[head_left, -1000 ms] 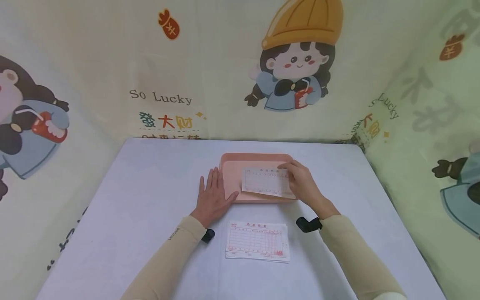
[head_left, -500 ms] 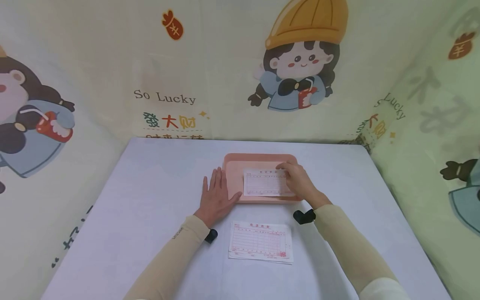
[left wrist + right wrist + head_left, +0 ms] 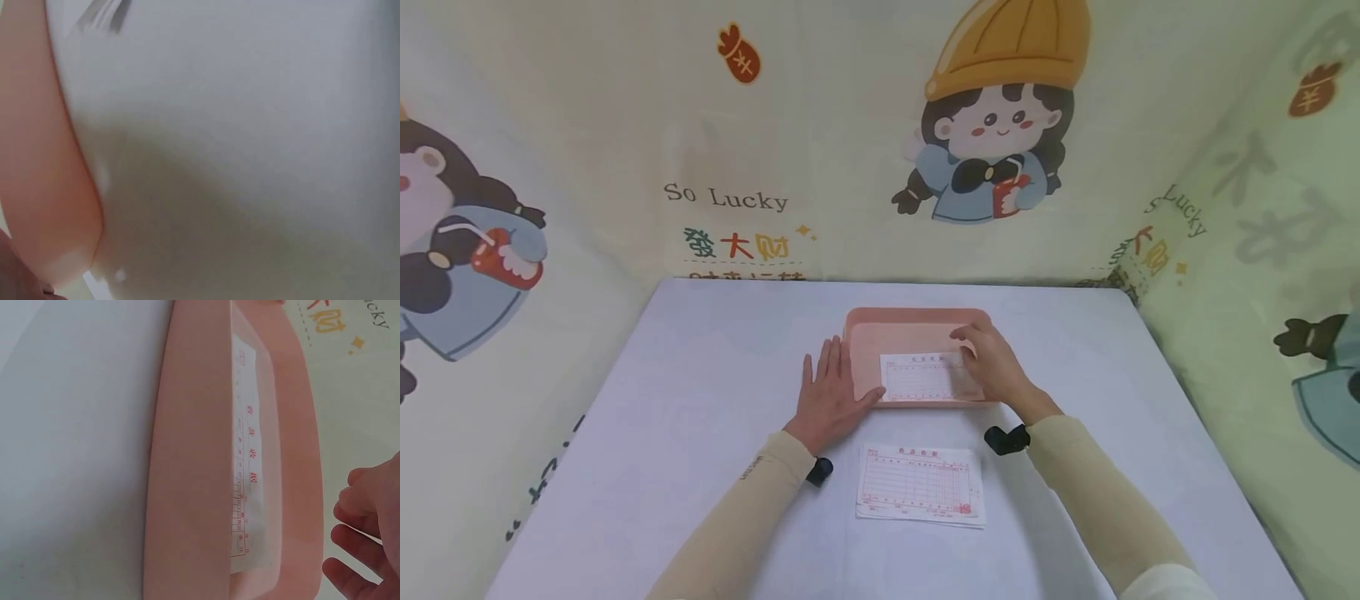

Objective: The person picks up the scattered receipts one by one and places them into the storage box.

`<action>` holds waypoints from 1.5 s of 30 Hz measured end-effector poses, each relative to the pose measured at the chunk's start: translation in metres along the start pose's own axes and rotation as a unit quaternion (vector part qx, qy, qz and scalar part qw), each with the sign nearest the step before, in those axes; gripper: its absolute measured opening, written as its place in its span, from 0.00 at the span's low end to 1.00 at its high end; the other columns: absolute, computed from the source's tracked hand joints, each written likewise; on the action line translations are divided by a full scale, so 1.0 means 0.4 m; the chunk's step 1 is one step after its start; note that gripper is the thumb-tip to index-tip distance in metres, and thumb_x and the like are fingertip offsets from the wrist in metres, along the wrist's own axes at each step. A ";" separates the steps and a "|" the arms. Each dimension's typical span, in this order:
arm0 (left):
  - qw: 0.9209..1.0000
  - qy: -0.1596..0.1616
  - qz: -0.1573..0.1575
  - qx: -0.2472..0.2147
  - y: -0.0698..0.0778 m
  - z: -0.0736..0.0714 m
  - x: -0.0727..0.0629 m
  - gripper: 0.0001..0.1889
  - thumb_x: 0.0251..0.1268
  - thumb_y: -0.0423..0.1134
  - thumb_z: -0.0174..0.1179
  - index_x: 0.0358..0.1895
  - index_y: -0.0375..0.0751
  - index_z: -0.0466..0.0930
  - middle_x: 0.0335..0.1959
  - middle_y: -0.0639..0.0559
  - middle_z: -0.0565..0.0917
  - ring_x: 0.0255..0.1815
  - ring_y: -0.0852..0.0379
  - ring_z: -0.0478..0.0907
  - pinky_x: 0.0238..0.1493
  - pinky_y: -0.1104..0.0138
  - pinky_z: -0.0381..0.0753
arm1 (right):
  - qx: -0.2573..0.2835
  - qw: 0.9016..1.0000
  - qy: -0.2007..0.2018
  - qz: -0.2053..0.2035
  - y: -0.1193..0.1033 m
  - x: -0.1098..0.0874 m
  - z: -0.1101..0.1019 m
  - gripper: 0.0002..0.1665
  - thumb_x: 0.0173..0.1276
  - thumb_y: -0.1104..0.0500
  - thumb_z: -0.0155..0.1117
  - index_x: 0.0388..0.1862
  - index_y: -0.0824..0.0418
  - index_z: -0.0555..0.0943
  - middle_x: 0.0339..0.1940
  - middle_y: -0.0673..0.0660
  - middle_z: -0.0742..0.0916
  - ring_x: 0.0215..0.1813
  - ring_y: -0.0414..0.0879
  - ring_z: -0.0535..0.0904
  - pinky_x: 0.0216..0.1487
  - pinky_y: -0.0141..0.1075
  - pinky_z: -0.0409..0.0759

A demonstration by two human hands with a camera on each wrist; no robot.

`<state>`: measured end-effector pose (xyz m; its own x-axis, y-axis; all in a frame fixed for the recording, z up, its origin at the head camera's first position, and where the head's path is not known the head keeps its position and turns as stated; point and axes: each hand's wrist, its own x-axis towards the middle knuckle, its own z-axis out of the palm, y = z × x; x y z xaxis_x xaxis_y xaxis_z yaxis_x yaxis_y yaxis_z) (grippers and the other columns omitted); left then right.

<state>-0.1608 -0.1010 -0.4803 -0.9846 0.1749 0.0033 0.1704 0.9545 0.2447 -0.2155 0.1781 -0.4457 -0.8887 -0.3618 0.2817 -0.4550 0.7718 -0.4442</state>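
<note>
A receipt slip (image 3: 917, 377) with red print lies in the pink tray (image 3: 865, 333), near its front wall. My right hand (image 3: 996, 362) hovers over the tray's right part, fingers loosely bent; the right wrist view shows these fingers (image 3: 359, 544) apart from the slip (image 3: 250, 456), holding nothing. Flat, with fingers spread, my left hand (image 3: 831, 396) rests against the tray's left end, its thumb reaching the front-left rim. In the left wrist view the tray's wall (image 3: 44, 156) fills the left side, and part of that hand (image 3: 19, 275) shows at the bottom corner.
A stack of similar receipt slips (image 3: 920, 485) lies on the white table (image 3: 737, 350) in front of the tray, its edges slightly uneven. A printed cloth backdrop (image 3: 850, 167) rises behind the table and along both sides.
The right hand has let go of the slip it was holding, which has dropped flat into the tray toward the front wall. The left hand has kept its place at the tray.
</note>
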 end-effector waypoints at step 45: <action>1.000 0.005 0.011 -0.003 -0.002 0.000 -0.008 0.62 0.57 0.79 0.47 0.79 0.31 0.41 0.81 0.36 0.45 0.83 0.41 0.41 0.79 0.42 0.42 | -0.116 0.988 0.061 -0.086 -0.126 -0.323 -0.003 0.48 0.53 0.50 0.77 0.70 0.67 0.70 0.71 0.63 0.74 0.73 0.62 0.67 0.75 0.59 0.58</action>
<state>-0.1580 -0.1025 -0.4806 -0.9811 0.1926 0.0173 0.1908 0.9490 0.2512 -0.0779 0.1867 -0.4586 -0.7793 -0.4429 0.4433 -0.5605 0.8090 -0.1771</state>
